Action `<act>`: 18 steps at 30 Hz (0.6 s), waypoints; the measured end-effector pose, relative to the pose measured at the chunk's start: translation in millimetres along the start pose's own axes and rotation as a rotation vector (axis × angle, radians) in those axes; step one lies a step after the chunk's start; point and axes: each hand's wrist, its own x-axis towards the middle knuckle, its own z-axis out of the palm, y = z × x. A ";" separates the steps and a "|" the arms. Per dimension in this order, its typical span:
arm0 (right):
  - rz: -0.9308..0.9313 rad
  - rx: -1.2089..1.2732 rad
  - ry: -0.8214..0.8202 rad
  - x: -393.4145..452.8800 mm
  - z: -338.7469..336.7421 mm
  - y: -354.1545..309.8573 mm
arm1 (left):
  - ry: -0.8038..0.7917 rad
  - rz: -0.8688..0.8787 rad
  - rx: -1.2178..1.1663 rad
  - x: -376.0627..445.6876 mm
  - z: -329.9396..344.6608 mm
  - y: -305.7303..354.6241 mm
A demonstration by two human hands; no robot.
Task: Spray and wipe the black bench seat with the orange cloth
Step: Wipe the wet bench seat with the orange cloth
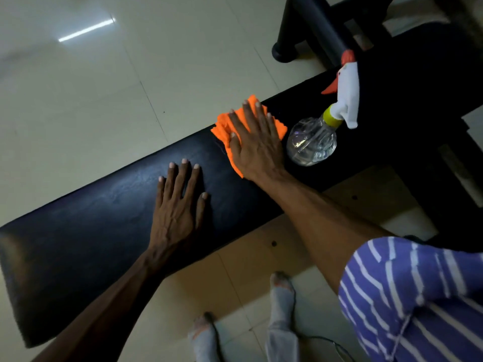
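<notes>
The black bench seat runs from lower left to upper right. My right hand lies flat, fingers spread, pressing the orange cloth onto the seat near its far edge. My left hand rests palm-down on the bare seat, fingers apart, holding nothing. A clear spray bottle with a yellow collar and a white head with an orange trigger stands on the seat just right of the cloth, untouched.
The bench's black frame and leg rise at the upper right. Pale tiled floor lies beyond the seat. My feet in grey footwear stand on the floor at the near side of the bench.
</notes>
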 end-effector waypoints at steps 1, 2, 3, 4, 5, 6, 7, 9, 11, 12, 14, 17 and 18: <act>0.003 0.022 0.005 -5.6 2.7 -8.5 | -0.003 -0.013 -0.006 -1.3 -1.2 1.7; -0.071 0.042 0.001 -16.6 7.1 -16.0 | -0.007 -0.027 -0.013 -3.4 -2.6 3.1; -0.182 0.044 -0.002 -31.5 10.8 -17.4 | -0.009 -0.045 -0.016 -5.8 -3.9 4.4; -0.289 0.036 -0.010 -46.7 12.8 -10.7 | -0.010 -0.064 -0.013 -8.5 -5.2 5.2; -0.354 0.036 -0.013 -59.8 13.5 2.0 | -0.013 -0.079 -0.009 -11.9 -6.2 6.3; -0.362 0.039 0.000 -70.2 13.5 15.1 | -0.018 -0.090 -0.007 -16.0 -6.9 7.4; -0.317 0.046 0.017 -78.5 12.4 22.8 | -0.022 -0.096 -0.006 -20.0 -7.2 8.4; -0.205 0.077 0.010 -93.8 11.6 19.7 | -0.021 -0.107 -0.013 -27.4 -7.2 11.9; -0.243 0.096 -0.018 -101.9 10.8 11.5 | -0.024 -0.131 -0.035 -31.2 -8.6 18.3; -0.286 0.098 -0.042 -103.6 7.9 12.9 | -0.025 -0.141 -0.051 -31.8 -9.6 22.9; -0.340 0.140 -0.097 -104.7 -5.0 22.0 | -0.010 -0.150 -0.091 -31.2 -12.2 35.1; -0.263 0.323 -0.143 -114.1 -32.5 35.2 | 0.033 -0.169 -0.189 -22.6 -19.3 62.8; -0.200 0.374 -0.124 -119.4 -42.3 39.6 | 0.042 -0.164 -0.215 -16.4 -22.9 72.8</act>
